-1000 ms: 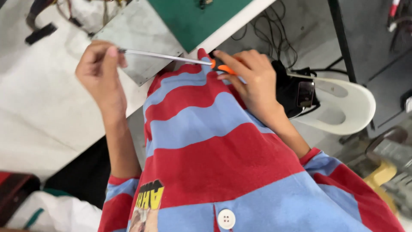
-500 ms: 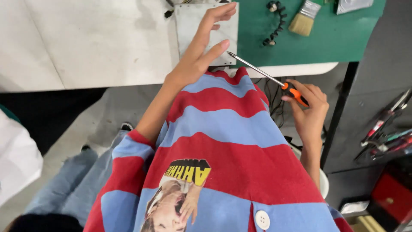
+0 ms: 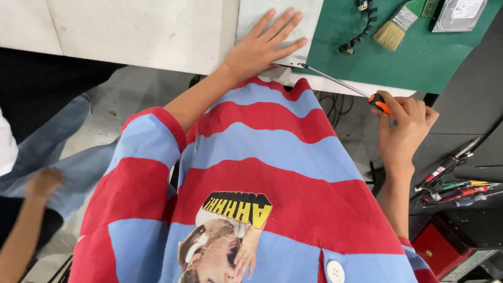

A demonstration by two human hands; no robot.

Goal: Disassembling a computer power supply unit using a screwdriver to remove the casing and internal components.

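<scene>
Left hand (image 3: 264, 44) lying flat, fingers spread, palm down on a pale grey rectangular panel (image 3: 314, 13) at the edge of the white surface (image 3: 131, 31); grip fully open, holding nothing, only pressing. Right hand (image 3: 406, 123) curling closed around the orange-and-black handle of one screwdriver (image 3: 340, 84), held off the surface edge; long thin metal shaft slanting up-left, tip ending just beside the panel's lower corner, close to the left hand's little finger. Contact of tip with panel: cannot tell.

Lying on the green mat (image 3: 419, 57), right of the panel: one paintbrush (image 3: 395, 26) with pale bristles and metal ferrule; one black twisted cable piece (image 3: 359, 34); one flat silvery hard drive (image 3: 461, 13), partly cut off at the top.

Filling the lower middle: a red-and-blue striped shirt (image 3: 262, 157), soft fabric, printed picture and one white button, covering the lap and blocking the view beneath the surface edge.

Sitting at lower right: several pens and hand tools (image 3: 450, 183), mixed colours, too small to count, above a red box (image 3: 443, 246).

Showing at far left: another person's blurred hand (image 3: 44, 181) and blue denim (image 3: 47, 152).
</scene>
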